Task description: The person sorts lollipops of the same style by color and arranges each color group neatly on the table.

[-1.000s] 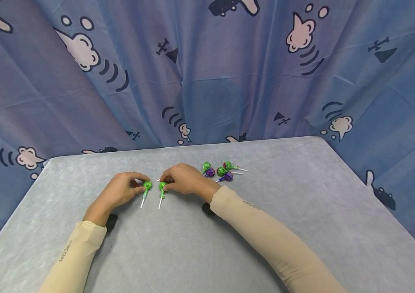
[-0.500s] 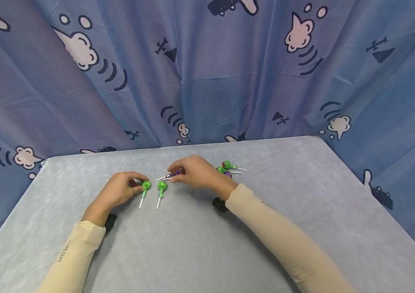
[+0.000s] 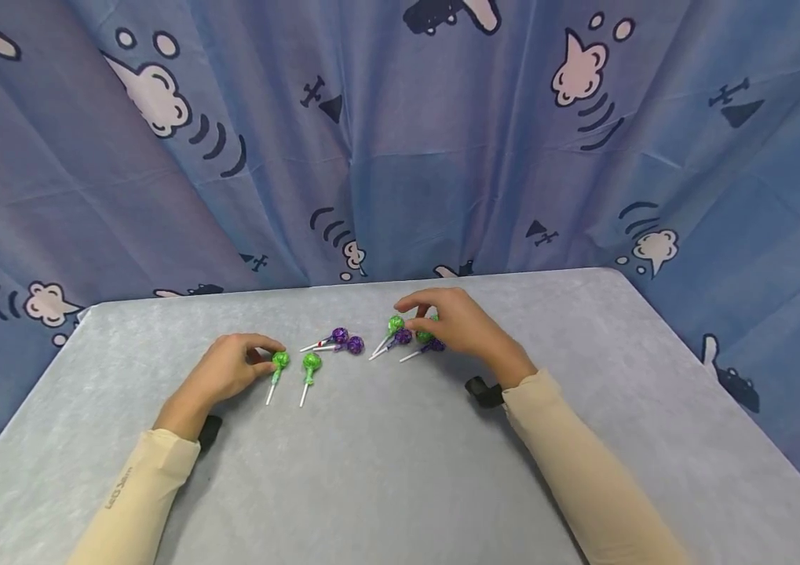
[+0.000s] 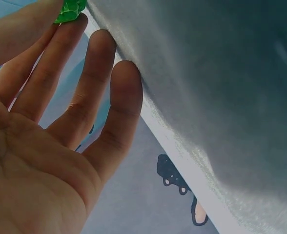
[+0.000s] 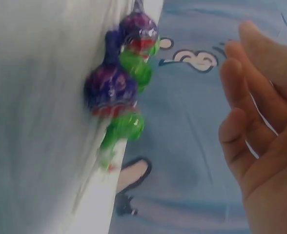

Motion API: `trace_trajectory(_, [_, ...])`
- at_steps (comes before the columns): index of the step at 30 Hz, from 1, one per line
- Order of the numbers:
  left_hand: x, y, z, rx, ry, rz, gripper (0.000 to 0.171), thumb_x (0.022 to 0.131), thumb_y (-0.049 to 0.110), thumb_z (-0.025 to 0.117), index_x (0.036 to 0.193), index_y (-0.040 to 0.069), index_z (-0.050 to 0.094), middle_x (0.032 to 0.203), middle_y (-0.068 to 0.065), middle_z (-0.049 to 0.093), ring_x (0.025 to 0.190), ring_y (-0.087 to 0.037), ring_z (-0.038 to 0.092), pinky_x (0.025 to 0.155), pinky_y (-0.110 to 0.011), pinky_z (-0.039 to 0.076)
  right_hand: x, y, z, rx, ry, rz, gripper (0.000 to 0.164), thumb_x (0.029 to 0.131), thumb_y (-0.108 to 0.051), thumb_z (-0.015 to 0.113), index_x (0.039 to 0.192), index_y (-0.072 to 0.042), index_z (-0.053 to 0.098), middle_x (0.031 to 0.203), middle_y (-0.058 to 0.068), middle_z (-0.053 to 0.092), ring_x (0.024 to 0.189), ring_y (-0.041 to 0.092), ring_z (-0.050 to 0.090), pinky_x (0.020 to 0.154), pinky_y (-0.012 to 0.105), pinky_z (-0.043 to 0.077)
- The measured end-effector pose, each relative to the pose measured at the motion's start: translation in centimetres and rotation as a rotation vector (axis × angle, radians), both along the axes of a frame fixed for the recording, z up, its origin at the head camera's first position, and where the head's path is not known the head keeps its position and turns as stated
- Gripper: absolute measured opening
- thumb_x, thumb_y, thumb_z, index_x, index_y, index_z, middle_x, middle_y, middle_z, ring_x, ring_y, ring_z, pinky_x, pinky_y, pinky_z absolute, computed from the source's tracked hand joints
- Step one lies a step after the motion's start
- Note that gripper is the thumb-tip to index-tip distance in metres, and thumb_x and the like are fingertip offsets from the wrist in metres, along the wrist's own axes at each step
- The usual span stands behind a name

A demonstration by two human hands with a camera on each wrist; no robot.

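Observation:
My left hand pinches the green-wrapped head of a lollipop between thumb and finger; its white stick points toward me on the table. Part of that green wrapper shows at the top of the left wrist view. Beside it lies a second green lollipop. Just behind are two purple lollipops, close together. My right hand hovers at a loose cluster of green and purple lollipops, partly covering it. In the right wrist view, the right hand is not shown holding anything; its fingers are apart from the blurred lollipops.
All this lies on a grey-white table. A blue patterned curtain hangs directly behind the table's far edge.
My right hand has let go of the second green lollipop, passed the two purple ones and moved right to the cluster. The left hand has stayed nearly in place.

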State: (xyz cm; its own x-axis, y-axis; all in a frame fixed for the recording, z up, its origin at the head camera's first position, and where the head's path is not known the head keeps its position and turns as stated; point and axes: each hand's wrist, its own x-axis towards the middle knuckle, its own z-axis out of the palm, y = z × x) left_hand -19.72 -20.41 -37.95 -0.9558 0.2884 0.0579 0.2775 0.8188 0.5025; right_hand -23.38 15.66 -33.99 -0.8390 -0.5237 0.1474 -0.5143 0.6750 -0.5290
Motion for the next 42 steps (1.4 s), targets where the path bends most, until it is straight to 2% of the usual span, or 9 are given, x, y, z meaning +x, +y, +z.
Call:
trace_trajectory(3, [0.0, 0.0, 0.0, 0.003, 0.01, -0.013, 0.027, 0.087, 0.01, 0.075, 0.113, 0.011, 0.076, 0.102, -0.011, 0.074, 0.086, -0.022, 0.064, 0.075, -0.036, 0.048, -0.2, 1.3, -0.1, -0.005, 0.01, -0.035, 0.033, 0.093, -0.017, 0.07, 0.126, -0.017, 0.069, 0.123, 0.001, 0.071, 0.098, 0.015, 0.064, 0.077, 0.034, 0.052])
trace_trajectory(7, [0.1, -0.1, -0.1, 0.003, 0.019, -0.013, 0.026, 0.086, 0.01, 0.075, 0.112, 0.011, 0.076, 0.1, -0.01, 0.074, 0.085, -0.02, 0.064, 0.074, -0.035, 0.048, -0.8, 2.6, -0.5, -0.001, 0.017, -0.049, 0.033, 0.093, -0.014, 0.07, 0.126, -0.015, 0.069, 0.124, 0.005, 0.07, 0.101, 0.018, 0.064, 0.081, 0.037, 0.051])
trace_trajectory(15, [-0.1, -0.1, -0.1, -0.001, 0.022, -0.017, 0.026, 0.087, 0.01, 0.075, 0.113, 0.012, 0.075, 0.1, -0.01, 0.074, 0.085, -0.02, 0.063, 0.073, -0.035, 0.047, -1.8, 4.3, -1.7, 0.051, -0.046, -0.08, 0.036, 0.094, -0.009, 0.067, 0.13, -0.011, 0.066, 0.129, 0.006, 0.067, 0.113, 0.026, 0.063, 0.094, 0.046, 0.051])
trace_trajectory(20, [-0.3, 0.0, -0.1, 0.003, 0.02, -0.019, 0.027, 0.087, 0.01, 0.075, 0.114, 0.012, 0.075, 0.103, -0.01, 0.074, 0.085, -0.019, 0.063, 0.073, -0.035, 0.047, -2.2, 4.7, -2.1, 0.082, -0.061, -0.062, 0.036, 0.094, -0.008, 0.066, 0.13, -0.012, 0.066, 0.131, 0.008, 0.066, 0.117, 0.029, 0.061, 0.096, 0.048, 0.05])
trace_trajectory(26, [-0.1, -0.1, -0.2, -0.005, 0.016, -0.019, 0.027, 0.088, 0.01, 0.074, 0.114, 0.011, 0.075, 0.105, -0.01, 0.074, 0.086, -0.02, 0.064, 0.074, -0.036, 0.048, -2.6, 4.7, -2.8, 0.071, -0.072, -0.035, 0.037, 0.094, -0.006, 0.066, 0.13, -0.011, 0.066, 0.131, 0.008, 0.066, 0.118, 0.03, 0.061, 0.098, 0.049, 0.05])
trace_trajectory(32, [0.2, -0.2, -0.2, -0.006, 0.033, -0.024, 0.026, 0.087, 0.01, 0.075, 0.113, 0.011, 0.075, 0.103, -0.011, 0.074, 0.086, -0.021, 0.065, 0.075, -0.037, 0.049, -2.8, 4.6, -3.3, 0.081, -0.084, -0.025, 0.035, 0.094, -0.006, 0.066, 0.129, -0.012, 0.066, 0.13, 0.008, 0.066, 0.116, 0.029, 0.062, 0.097, 0.048, 0.05])
trace_trajectory(42, [0.1, -0.1, -0.3, 0.002, 0.021, -0.017, 0.026, 0.087, 0.011, 0.074, 0.114, 0.011, 0.075, 0.1, -0.009, 0.074, 0.085, -0.02, 0.064, 0.075, -0.036, 0.048, -2.9, 4.7, -3.5, 0.1, -0.078, -0.004, 0.034, 0.094, -0.004, 0.065, 0.127, -0.015, 0.068, 0.127, 0.007, 0.067, 0.113, 0.027, 0.064, 0.095, 0.047, 0.051])
